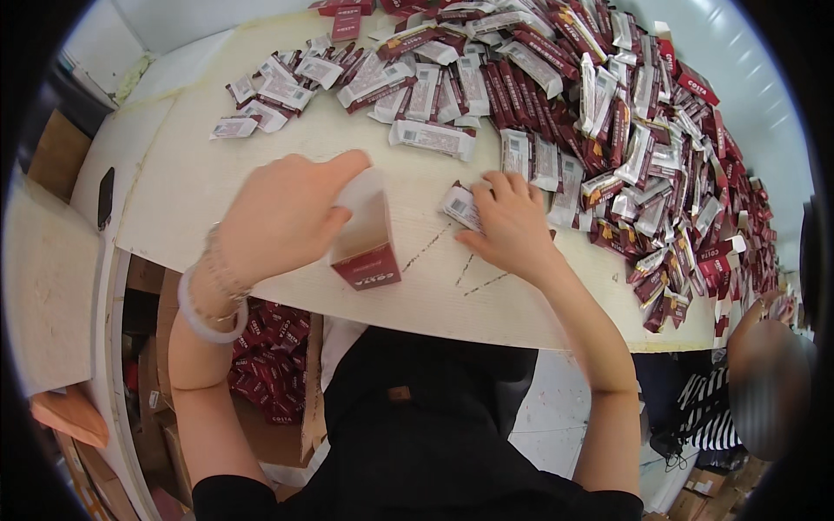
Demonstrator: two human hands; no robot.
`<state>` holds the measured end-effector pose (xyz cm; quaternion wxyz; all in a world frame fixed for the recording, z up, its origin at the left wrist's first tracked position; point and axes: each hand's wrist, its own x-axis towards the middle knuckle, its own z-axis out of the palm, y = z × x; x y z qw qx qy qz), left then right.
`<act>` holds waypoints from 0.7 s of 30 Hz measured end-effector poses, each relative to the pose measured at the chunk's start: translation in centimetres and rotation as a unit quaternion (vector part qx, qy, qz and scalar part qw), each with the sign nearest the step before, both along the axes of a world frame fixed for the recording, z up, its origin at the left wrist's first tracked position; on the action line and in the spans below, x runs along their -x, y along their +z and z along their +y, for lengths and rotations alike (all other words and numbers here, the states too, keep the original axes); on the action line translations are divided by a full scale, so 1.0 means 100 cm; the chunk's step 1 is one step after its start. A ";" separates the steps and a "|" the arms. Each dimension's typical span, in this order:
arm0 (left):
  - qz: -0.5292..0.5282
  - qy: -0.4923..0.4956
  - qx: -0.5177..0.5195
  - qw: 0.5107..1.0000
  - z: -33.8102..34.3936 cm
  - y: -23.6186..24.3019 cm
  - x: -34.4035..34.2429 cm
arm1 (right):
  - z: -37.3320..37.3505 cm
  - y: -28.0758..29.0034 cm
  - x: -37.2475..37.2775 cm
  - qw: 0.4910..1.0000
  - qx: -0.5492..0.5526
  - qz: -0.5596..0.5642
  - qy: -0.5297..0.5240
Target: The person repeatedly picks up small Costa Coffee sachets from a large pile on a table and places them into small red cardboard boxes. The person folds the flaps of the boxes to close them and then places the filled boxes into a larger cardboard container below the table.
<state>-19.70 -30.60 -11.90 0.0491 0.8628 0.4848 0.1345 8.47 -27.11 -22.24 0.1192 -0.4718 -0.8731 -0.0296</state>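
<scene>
My left hand (pixel 282 208) holds an open-topped maroon carton (pixel 369 265) upright on the pale tabletop (pixel 486 317), with its white inside showing. My right hand (pixel 508 213) has its fingers closed over a small silver-and-maroon wrapped packet (pixel 456 204), lying on the table to the right of the carton. Loose packets (pixel 430 139) of the same kind lie spread just beyond both hands, and a dense heap (pixel 643 156) of them covers the right side of the table.
A black phone (pixel 106 195) lies at the left. Maroon cartons (pixel 345 22) sit at the back. Below the table is a cardboard box (pixel 313 365) holding maroon cartons. At the right edge another person (pixel 704 399) in striped clothing reaches to the table with a hand (pixel 773 308).
</scene>
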 end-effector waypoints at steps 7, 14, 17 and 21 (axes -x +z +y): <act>-0.177 0.126 0.062 0.974 -0.035 0.004 -0.012 | 0.011 0.025 -0.013 0.968 0.028 0.243 -0.056; -0.381 0.018 0.077 0.921 -0.084 -0.078 -0.032 | -0.012 -0.007 -0.027 0.998 0.001 0.035 0.061; -0.334 -0.008 0.022 0.942 -0.089 -0.080 -0.056 | -0.010 -0.021 -0.024 0.999 0.008 0.035 0.034; -0.102 -0.178 0.023 0.978 -0.103 -0.084 -0.100 | 0.001 -0.027 -0.029 0.997 -0.050 0.056 0.010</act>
